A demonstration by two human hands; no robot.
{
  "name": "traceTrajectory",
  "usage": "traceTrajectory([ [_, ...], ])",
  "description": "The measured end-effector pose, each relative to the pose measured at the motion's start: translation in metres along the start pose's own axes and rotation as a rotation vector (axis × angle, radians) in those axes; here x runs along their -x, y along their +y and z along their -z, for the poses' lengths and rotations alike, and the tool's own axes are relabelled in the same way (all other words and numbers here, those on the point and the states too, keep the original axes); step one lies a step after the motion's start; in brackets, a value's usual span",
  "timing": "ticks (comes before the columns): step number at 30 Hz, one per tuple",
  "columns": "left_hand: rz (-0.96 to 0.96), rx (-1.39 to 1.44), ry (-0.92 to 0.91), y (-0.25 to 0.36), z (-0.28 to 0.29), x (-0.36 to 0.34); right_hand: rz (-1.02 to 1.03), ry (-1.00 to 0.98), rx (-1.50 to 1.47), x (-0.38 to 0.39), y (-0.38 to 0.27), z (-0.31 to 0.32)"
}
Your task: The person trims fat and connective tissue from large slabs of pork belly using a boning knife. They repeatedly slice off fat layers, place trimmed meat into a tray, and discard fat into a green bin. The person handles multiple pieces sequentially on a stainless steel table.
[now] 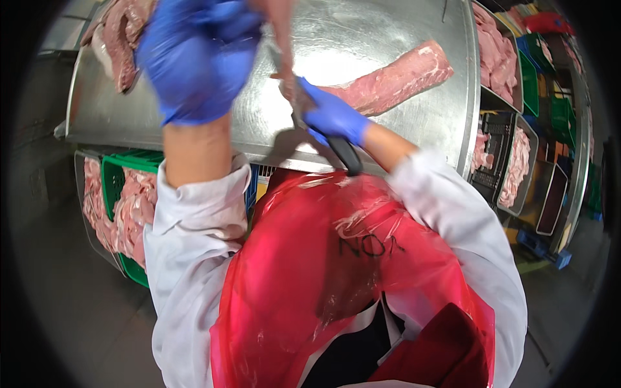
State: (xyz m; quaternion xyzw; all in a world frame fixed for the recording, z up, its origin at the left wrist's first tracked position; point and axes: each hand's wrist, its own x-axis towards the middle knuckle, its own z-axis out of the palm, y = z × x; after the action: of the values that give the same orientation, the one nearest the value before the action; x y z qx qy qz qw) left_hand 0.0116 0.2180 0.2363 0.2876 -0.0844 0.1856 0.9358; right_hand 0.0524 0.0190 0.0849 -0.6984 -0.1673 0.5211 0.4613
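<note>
My left hand (194, 55), in a blue glove, is raised close to the camera and grips a thin strip of meat (283, 32) that hangs down from it. My right hand (333, 116), also blue-gloved, holds a knife with a black handle (345, 154); its blade meets the strip just below my left hand. A long pink cut of meat (394, 81) lies on the steel table (362, 32) just beyond my right hand.
More meat (119, 39) lies at the table's far left. A green crate (126, 207) with meat pieces stands lower left under the table edge. Bins of meat (498, 58) and coloured crates (537, 84) line the right. I wear a red plastic apron (310, 278).
</note>
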Motion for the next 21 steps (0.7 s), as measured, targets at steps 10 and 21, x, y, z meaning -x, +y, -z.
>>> traceTrajectory([
  [10,-0.656,-0.814,-0.085,0.274,-0.062,0.277,0.275,-0.148,0.207,0.004,0.043,0.019],
  [21,-0.116,-2.681,1.141,0.191,0.082,0.435,0.403,0.753,0.523,-0.016,0.115,0.269],
])
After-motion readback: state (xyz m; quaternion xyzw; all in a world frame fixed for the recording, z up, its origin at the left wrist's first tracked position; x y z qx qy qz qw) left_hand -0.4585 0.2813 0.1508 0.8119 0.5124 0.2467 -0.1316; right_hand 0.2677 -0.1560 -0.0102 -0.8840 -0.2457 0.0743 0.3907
